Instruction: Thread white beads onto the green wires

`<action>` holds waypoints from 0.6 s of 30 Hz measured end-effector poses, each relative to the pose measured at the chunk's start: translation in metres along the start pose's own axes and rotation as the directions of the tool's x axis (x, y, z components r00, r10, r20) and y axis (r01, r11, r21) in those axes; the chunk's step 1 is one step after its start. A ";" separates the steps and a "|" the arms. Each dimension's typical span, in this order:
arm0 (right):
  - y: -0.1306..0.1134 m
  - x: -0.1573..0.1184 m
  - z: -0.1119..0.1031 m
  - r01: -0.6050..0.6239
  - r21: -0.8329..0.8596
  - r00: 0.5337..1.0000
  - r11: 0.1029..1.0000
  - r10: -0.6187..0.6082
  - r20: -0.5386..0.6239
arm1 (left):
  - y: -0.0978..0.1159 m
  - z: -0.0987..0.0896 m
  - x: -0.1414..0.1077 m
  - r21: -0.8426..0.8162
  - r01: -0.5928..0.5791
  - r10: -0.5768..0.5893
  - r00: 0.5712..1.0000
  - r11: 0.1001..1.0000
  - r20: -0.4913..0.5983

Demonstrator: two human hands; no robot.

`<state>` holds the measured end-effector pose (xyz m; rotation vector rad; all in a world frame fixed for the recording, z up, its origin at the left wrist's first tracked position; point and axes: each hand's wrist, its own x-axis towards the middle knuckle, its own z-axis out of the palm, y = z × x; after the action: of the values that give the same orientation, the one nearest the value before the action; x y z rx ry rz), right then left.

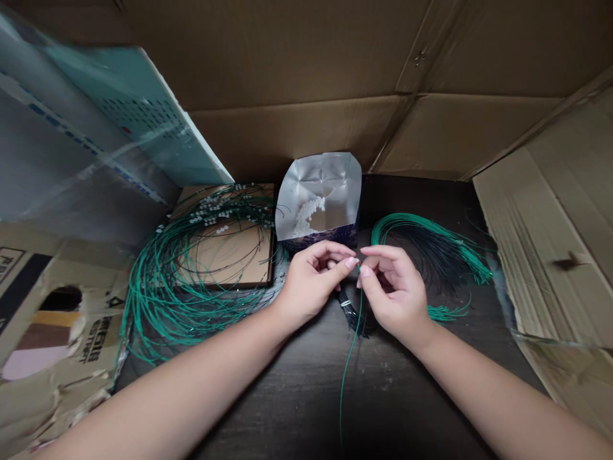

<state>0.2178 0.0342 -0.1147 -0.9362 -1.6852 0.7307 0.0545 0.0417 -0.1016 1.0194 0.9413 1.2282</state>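
Thumb and fingers pinched together, my left hand (318,275) grips the upper end of a green wire (353,348). My right hand (395,284) pinches the same wire just beside it, and the fingertips of both hands almost meet. The wire hangs down toward the front of the table. Whatever small piece may sit at its end is hidden by the fingers. Behind my hands stands an open silver-lined bag (318,182) with small white pieces (310,214) inside. Below my fingers lies a tied bundle of black wire ends (353,316).
At left, a big loop of green wires (158,306) with small white pieces on the ends lies partly over a flat cardboard box (230,262). A bundle of green and black wires (431,233) lies at right. Cardboard walls (297,70) enclose the dark table (297,396).
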 end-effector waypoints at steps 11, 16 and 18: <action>0.000 0.000 -0.001 0.000 0.004 1.000 1.000 0.000 -0.006 | 0.000 -0.001 -0.001 0.000 -0.010 0.010 1.000 1.000 0.007; -0.001 0.000 -0.001 -0.001 0.001 1.000 1.000 0.001 -0.018 | 0.001 -0.001 0.000 0.008 -0.006 0.006 1.000 1.000 0.006; -0.001 0.000 -0.001 -0.004 0.001 1.000 1.000 0.004 -0.017 | 0.001 -0.001 0.000 0.005 -0.010 0.010 1.000 1.000 0.006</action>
<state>0.2181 0.0334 -0.1142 -0.9425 -1.6685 0.7239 0.0535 0.0414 -0.1006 1.0325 0.9358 1.2309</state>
